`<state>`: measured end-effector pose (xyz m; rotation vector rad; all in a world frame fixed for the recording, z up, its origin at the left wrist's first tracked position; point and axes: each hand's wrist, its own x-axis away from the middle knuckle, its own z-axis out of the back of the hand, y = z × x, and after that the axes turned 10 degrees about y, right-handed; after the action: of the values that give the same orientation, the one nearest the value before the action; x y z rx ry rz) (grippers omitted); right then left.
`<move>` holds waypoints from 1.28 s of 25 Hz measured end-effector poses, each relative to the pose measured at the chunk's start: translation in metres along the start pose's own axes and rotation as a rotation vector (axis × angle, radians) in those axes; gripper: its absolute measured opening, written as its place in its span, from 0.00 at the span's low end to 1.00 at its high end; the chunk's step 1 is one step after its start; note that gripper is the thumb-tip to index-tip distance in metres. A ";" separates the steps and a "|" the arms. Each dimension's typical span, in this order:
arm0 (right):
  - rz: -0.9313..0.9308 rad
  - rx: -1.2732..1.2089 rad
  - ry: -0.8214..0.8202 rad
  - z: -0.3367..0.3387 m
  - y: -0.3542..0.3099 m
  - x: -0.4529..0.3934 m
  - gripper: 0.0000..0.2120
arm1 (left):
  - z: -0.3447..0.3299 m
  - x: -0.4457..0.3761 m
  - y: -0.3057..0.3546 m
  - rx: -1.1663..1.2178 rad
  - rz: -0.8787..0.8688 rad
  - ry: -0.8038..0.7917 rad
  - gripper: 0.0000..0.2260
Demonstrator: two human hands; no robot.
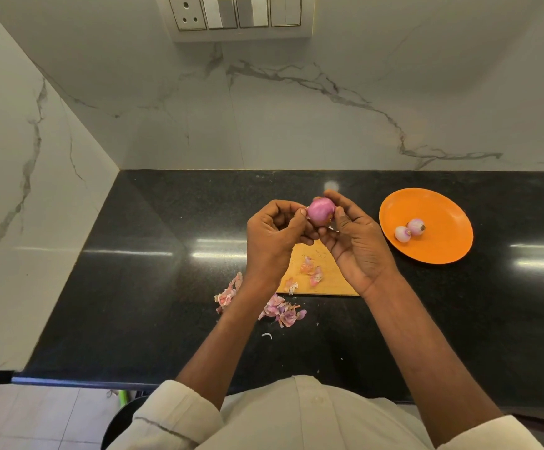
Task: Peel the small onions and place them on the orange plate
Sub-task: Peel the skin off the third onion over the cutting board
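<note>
Purple, orange and black under white marble

Pink-purple onion (321, 212); orange plate (439, 248) at three o'clock; speckled black counter (134, 287); grey-veined white wall (296, 125) at twelve.

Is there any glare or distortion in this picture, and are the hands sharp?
Head view: bright streaks of glare lie on the black counter; the wide lens bends the wall lines; the hands, left and right, and the onion are fairly sharp.
</note>
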<state>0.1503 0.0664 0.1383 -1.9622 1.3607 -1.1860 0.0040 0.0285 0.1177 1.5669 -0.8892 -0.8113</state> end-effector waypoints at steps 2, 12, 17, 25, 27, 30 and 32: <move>-0.019 -0.022 0.047 0.001 0.002 0.001 0.14 | 0.000 0.002 0.000 0.004 0.009 -0.017 0.04; -0.101 -0.023 -0.033 -0.001 0.006 0.006 0.17 | 0.011 0.007 0.002 0.036 0.062 -0.002 0.10; -0.020 0.077 -0.012 -0.003 0.004 0.006 0.19 | 0.014 0.007 0.004 0.073 0.126 -0.037 0.07; -0.310 -0.168 0.029 -0.003 0.011 0.011 0.14 | 0.018 0.006 0.002 0.096 0.164 -0.032 0.02; -0.352 -0.184 0.071 -0.003 0.011 0.011 0.15 | 0.019 0.007 -0.002 0.084 0.173 -0.046 0.04; -0.408 -0.193 0.138 -0.001 0.011 0.009 0.20 | 0.019 0.008 -0.005 0.037 0.162 -0.064 0.04; -0.422 -0.189 0.144 -0.001 0.013 0.006 0.22 | 0.018 0.006 -0.008 -0.010 0.122 -0.056 0.03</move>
<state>0.1436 0.0557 0.1318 -2.4244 1.1960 -1.4545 -0.0078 0.0157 0.1071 1.4723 -1.0103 -0.7742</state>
